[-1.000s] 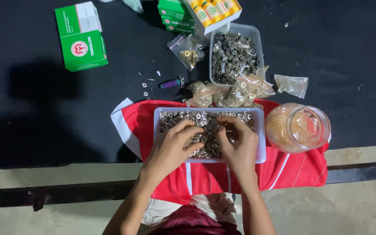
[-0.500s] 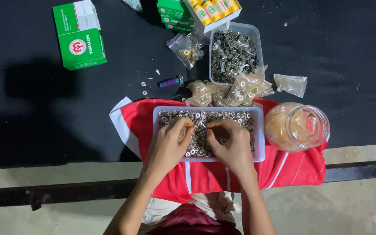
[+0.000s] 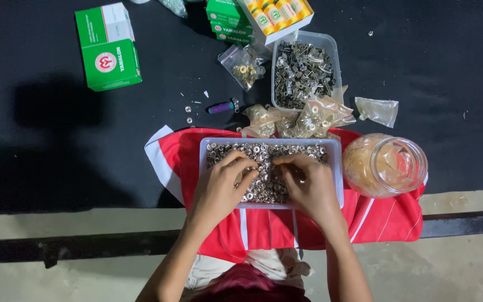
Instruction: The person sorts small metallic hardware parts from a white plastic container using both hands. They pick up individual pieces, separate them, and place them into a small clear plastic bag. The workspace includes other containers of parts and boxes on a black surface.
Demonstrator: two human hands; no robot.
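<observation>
Both my hands are down in the tray of small metal rings: my left hand has its fingers curled together on the heap, my right hand pinches at it, though I cannot tell whether a ring is caught. Rings lie under and between my fingertips. A careless sweep could flick some over the low rim onto the red cloth, or nudge the jar beside it.

shiny metal eyelets, clear plastic tray, red cloth
</observation>
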